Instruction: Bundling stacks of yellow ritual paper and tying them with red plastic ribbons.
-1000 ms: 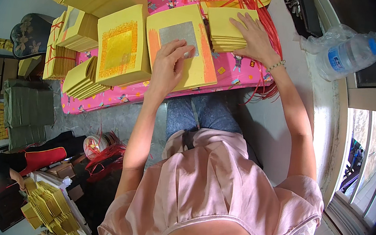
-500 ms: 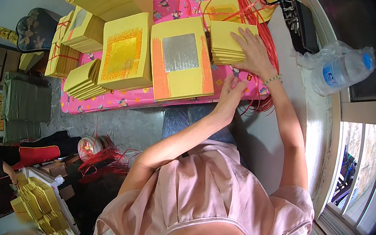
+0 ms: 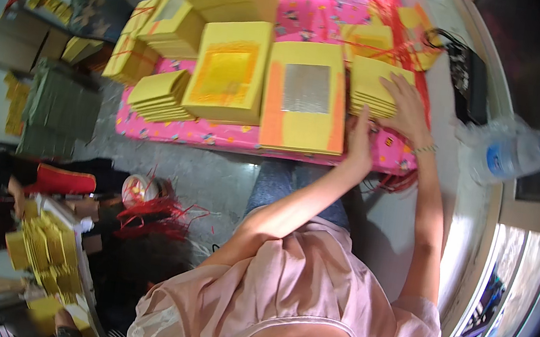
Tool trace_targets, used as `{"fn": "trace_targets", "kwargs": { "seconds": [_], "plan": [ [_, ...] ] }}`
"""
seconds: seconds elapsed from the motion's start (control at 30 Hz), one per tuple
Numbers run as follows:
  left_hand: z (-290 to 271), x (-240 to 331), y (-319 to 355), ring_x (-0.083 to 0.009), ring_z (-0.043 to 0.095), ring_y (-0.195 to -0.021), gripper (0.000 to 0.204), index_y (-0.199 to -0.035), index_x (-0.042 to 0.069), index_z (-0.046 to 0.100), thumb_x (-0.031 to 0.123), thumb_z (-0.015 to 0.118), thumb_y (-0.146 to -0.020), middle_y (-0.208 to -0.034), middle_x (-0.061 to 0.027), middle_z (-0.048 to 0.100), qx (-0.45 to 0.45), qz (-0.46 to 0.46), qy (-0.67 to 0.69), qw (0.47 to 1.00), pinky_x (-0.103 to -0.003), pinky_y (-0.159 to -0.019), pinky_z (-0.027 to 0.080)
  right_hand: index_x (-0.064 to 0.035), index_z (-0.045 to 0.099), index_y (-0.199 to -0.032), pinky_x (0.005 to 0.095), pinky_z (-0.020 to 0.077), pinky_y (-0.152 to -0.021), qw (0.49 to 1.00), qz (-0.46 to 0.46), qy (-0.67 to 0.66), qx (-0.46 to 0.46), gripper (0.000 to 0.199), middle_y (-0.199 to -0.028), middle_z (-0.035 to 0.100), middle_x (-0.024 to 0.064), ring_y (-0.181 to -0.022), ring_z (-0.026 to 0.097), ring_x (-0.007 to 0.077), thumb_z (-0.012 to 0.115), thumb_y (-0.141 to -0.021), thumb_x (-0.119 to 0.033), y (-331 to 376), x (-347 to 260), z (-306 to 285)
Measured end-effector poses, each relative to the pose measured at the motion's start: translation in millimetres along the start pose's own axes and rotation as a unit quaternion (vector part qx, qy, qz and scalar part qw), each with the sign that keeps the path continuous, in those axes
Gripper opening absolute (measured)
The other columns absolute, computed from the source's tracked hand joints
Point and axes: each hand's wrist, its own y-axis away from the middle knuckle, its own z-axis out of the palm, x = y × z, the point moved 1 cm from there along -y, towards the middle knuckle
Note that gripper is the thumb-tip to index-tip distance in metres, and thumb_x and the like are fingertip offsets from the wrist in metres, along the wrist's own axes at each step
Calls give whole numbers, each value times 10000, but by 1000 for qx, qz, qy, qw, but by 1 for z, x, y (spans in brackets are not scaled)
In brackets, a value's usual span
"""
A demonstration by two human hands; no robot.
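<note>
My right hand [image 3: 409, 110] lies over the right side of a small stack of folded yellow paper [image 3: 375, 80], its fingers stretched across the top and its thumb low at the near edge. A beaded bracelet circles that wrist. Edge-on at the stack's near side stands my left hand [image 3: 360, 146], slightly blurred, its fingers straight and pointing up, with nothing visible in it. Left of it is a tall yellow paper block with a silver square and orange bands [image 3: 306, 92]. Beside that sits another yellow block with a gold square [image 3: 228, 72].
Pink patterned cloth [image 3: 301, 21] covers the table. Red strips [image 3: 422, 79] trail along its right side. A plastic bottle [image 3: 514, 158] and a black bag [image 3: 472, 85] lie to the right. More yellow stacks [image 3: 164, 95] stand left. Another person [image 3: 60, 176] is at lower left.
The view has shifted, so the table things sit further right in the picture. My left hand has gone from curled fingers to straight ones beside the stack; my right hand stays on it.
</note>
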Motion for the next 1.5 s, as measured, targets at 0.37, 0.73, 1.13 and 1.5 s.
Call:
{"fn": "trace_targets", "kwargs": {
  "seconds": [0.37,0.73,1.13,1.5],
  "plan": [
    [-8,163,132,-140,660,-943,349,-1247,-3,540,201,591,-969,-1117,-103,650,-471,-191,-330,796,-254,-782,545,-149,439,-1390,503,312,-1092,998,15,-11,-56,1009,-1460,408,119,-1355,376,333,888,-487,-181,-8,-7,-14],
    [-191,397,66,-320,415,-1215,958,-1434,78,348,587,742,-724,-1397,-186,312,284,269,-131,911,-428,-932,418,-121,428,-1394,486,270,-1110,997,5,-39,-71,975,-1468,383,167,-1373,342,348,854,-541,-327,-10,2,-12],
    [-224,432,-12,-263,610,-1040,449,-1135,116,627,283,777,-746,-1144,-50,665,238,176,-52,954,-513,-915,443,-125,432,-1400,475,261,-1115,996,1,-50,-76,932,-1478,372,172,-1378,336,348,831,-581,-317,-10,5,-12],
    [-248,437,-29,-265,676,-842,219,-979,115,630,127,692,-770,-950,-35,701,313,128,-122,933,-382,-778,547,-140,428,-1409,477,255,-1121,997,15,-39,-71,940,-1482,371,165,-1387,325,345,836,-579,-309,-3,4,-13]
  ]
}}
